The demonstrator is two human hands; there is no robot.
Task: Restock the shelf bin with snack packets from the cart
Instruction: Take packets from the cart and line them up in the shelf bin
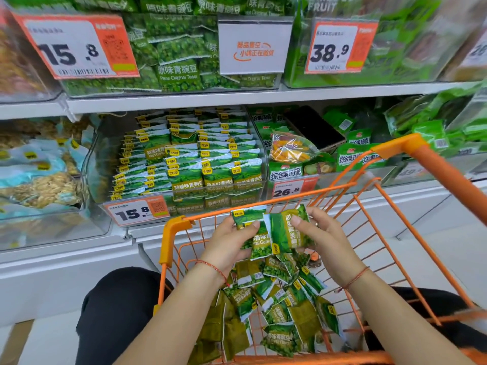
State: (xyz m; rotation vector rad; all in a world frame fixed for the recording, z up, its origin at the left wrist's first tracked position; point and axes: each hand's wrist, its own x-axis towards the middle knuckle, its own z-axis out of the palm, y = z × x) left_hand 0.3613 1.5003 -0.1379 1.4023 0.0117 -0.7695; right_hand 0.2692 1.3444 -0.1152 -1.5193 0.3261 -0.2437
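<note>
Both hands are up over the cart, working a small bundle of packets between them. The left hand [232, 242] has its grip curled round a couple of green packets [253, 234], thumb on top, fingers beneath, holding them face up so the printed fronts line up. The right hand [320, 237] pinches another packet [287, 230] by its edge, turned sideways, and seems to be squaring it against the rest, most likely so the lot goes into the bin facing one way.

The packets are small flat pillows of glossy film, green with a yellow corner badge and crimped white seams; they look light, slippery and a bit crackly, easy to fan out of a loose hold.

Below the hands a loose heap of the same packets [279, 312] lies tumbled in the orange wire cart [168, 241], every which way.

Ahead, on the lower shelf, the clear plastic bin [96, 164] already stands nearly full, packets [189, 164] filed upright in tidy rows with fronts forward. A 15.8 price tag [137, 210] hangs at its front lip. My guess is only a few gaps remain.
</note>
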